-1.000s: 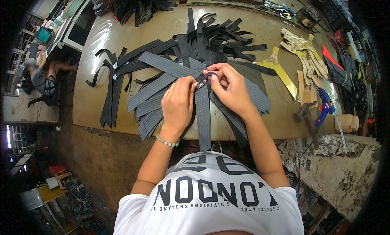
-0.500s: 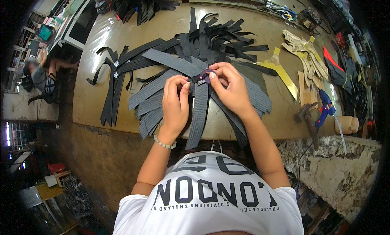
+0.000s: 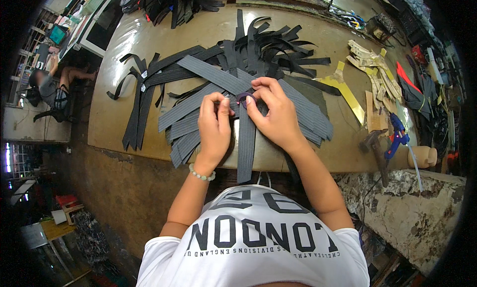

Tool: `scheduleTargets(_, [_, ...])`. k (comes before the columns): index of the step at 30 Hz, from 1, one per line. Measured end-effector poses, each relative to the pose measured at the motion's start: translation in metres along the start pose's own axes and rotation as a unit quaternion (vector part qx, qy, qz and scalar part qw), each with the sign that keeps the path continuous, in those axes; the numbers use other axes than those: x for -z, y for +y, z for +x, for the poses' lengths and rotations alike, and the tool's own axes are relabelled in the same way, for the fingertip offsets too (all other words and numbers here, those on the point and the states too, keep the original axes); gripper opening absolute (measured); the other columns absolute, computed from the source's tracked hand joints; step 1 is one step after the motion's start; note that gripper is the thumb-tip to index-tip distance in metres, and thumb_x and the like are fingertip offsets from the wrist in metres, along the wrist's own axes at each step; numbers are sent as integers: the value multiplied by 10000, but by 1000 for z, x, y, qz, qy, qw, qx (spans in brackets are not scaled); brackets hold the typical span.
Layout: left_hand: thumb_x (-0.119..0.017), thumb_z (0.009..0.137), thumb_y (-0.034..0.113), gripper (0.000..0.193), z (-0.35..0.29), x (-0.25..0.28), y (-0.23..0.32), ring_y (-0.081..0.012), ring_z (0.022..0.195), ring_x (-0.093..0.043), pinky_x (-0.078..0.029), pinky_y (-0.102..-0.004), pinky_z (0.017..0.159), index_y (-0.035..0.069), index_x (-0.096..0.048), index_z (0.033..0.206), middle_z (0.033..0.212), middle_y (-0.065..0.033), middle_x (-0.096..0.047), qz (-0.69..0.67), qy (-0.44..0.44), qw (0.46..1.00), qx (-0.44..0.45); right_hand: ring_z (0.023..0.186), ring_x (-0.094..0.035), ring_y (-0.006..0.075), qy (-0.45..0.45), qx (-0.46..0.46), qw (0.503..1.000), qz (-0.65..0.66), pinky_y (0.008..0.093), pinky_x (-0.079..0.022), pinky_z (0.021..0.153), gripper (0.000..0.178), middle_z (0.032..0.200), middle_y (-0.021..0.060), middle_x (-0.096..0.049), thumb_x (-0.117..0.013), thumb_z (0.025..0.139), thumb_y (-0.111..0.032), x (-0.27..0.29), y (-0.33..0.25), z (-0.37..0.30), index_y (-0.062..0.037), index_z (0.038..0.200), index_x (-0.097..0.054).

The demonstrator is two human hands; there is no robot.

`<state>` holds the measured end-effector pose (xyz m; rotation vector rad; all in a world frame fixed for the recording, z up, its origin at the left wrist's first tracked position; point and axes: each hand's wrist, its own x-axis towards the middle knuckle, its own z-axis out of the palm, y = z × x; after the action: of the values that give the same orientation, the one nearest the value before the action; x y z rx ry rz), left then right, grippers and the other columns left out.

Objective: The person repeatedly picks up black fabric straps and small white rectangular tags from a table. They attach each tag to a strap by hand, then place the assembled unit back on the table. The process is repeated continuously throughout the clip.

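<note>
My right hand [image 3: 276,113] is closed on a small dark purple ring-shaped piece [image 3: 243,98], thumb and fingers at its right side. This piece lies over a grey ribbed strap [image 3: 245,148] that hangs down toward the table's front edge. Just to the left, my left hand [image 3: 214,123] is pinched closed close to the ring; whatever sits between its fingertips is too small to make out. More grey ribbed straps [image 3: 186,110] fan out beneath both hands. Beyond them lies a heap of black straps [image 3: 248,51], some with curled ends.
Joined black straps [image 3: 141,83] lie at the left of the table [image 3: 298,160]. On the right are yellow pattern pieces [image 3: 350,98], a hammer [image 3: 376,148] and a blue glue gun [image 3: 397,138]. A dark bundle [image 3: 176,6] lies at the far edge. Another person [image 3: 47,88] sits at far left.
The purple ring and my right fingers have shifted slightly left and down, covering the small black label seen before. The hanging strap has swung to the right and now hangs straighter.
</note>
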<state>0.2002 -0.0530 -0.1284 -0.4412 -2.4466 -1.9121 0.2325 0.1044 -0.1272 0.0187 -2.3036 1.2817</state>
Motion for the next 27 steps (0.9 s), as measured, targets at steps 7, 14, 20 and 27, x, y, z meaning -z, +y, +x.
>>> scheduleTargets(7, [-696,882,260,318,-8,6,22,-98,545,-573,-459,-257,522,-50,-672,814,632,-89,-641,159,-98,976,111,974,-638,165,17,-175,942,285,279,-528,827,243,1064,119,-622,-501,1009,-215,-4,16,5,25,1034,-533])
scheduleTargets(14, [-733,817,41,220,30,13,49,-129,704,-589,-474,-259,648,-33,-676,1017,804,-71,-648,158,114,966,-170,871,-654,215,122,-213,881,404,366,-590,773,303,995,115,-587,-445,1024,-319,7,22,6,-19,1063,-463])
scheduleTargets(20, [-662,705,-101,405,47,29,59,-252,830,-564,-463,-358,736,64,-698,1073,884,-83,-601,282,164,855,-403,840,-656,239,139,-228,868,420,375,-598,753,286,1003,144,-559,-402,1037,-295,1,32,13,-10,1054,-429])
scheduleTargets(27, [-660,709,3,370,14,2,14,-281,1026,-548,-438,-405,886,107,-693,1062,1086,-69,-608,316,-59,906,-274,897,-638,239,377,-100,778,493,393,-554,875,212,931,100,-606,-449,1018,-242,115,40,59,-37,1001,-499])
